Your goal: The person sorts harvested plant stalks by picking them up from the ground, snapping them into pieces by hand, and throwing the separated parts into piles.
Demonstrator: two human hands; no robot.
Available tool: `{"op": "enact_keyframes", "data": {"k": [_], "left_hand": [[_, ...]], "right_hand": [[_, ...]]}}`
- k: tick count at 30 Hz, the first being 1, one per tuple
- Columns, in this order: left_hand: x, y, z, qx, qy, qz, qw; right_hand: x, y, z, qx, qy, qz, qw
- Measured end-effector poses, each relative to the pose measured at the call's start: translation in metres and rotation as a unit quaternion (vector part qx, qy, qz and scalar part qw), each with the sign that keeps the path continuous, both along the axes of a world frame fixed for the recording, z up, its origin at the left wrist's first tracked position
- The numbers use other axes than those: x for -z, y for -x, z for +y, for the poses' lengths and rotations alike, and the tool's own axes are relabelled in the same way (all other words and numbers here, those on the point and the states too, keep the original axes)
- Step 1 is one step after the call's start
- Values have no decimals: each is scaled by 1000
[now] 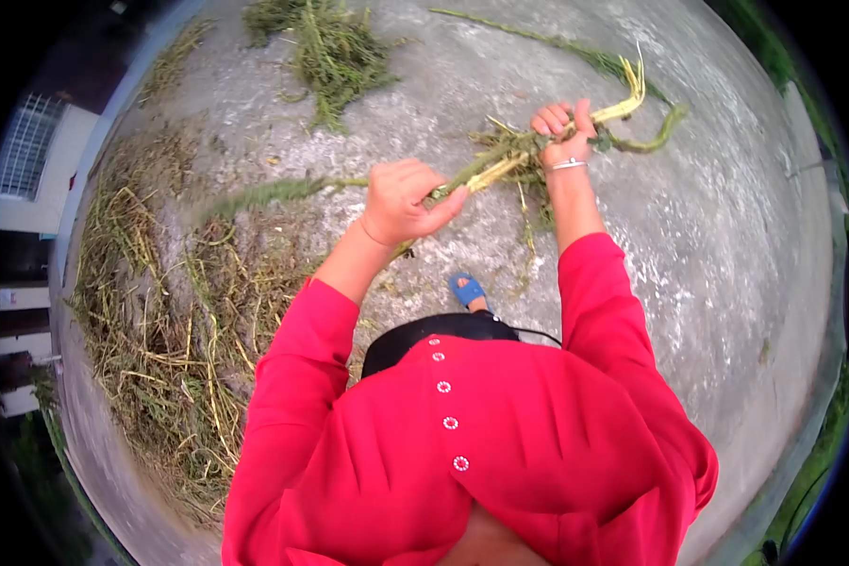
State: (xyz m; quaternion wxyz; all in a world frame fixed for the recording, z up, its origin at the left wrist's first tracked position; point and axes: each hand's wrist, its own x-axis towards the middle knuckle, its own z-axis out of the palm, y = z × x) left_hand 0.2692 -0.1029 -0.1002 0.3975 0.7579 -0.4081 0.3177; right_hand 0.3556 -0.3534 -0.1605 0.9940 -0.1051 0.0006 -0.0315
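Both my hands grip plant stalks held out in front of me, green with pale yellow split ends. My left hand is closed round them, thumb pointing along the stalks; a leafy green end sticks out to the left and looks smeared by motion. Farther right, my right hand, with a bracelet at its wrist, is closed round the bundle too. Beyond it the peeled yellow ends bend upward, and a thick green stem curves out beside them.
Dried stalks lie spread over the concrete floor on my left. A heap of greener plants is at the far side, and a long green stalk lies at the top. My foot in a blue sandal is below my hands.
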Motion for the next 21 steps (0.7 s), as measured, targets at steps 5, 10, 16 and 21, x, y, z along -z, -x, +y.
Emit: {"op": "enact_keyframes", "data": {"k": [5,10,16,21], "left_hand": [[-59,43,84,-110,240,27,964],[-68,80,166,-165,221,39,961],[-8,125,236,-342,87,14,936],[61,157,291,-512,-107,202,828]], "right_hand": [[172,-39,-100,210,96,293,928],[253,75,-241,304,139,273,902],[232,201,-231,223,766,348,493],[163,281,-135,-228,947,207,96]]}}
